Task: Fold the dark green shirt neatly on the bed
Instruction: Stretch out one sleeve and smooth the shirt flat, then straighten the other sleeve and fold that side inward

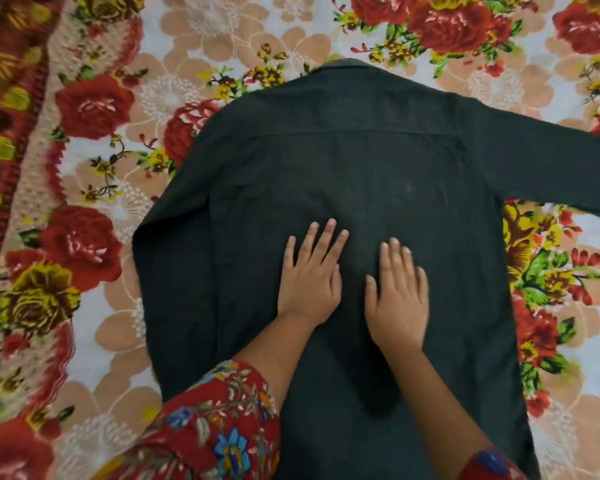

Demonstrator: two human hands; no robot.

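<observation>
The dark green shirt (354, 168) lies back side up on the bed, collar at the far end. Its left sleeve is folded down along the body's left side. Its right sleeve stretches out to the right and runs off the frame's edge. My left hand (310, 275) rests flat on the middle of the shirt's back, fingers spread. My right hand (397, 292) lies flat just beside it, fingers together and pointing away from me. Neither hand grips any cloth. My forearms hide the shirt's lower middle part.
A floral bedsheet (94, 209) with red roses and beige flowers covers the bed all around the shirt. A darker red patterned border (0, 140) runs down the left side.
</observation>
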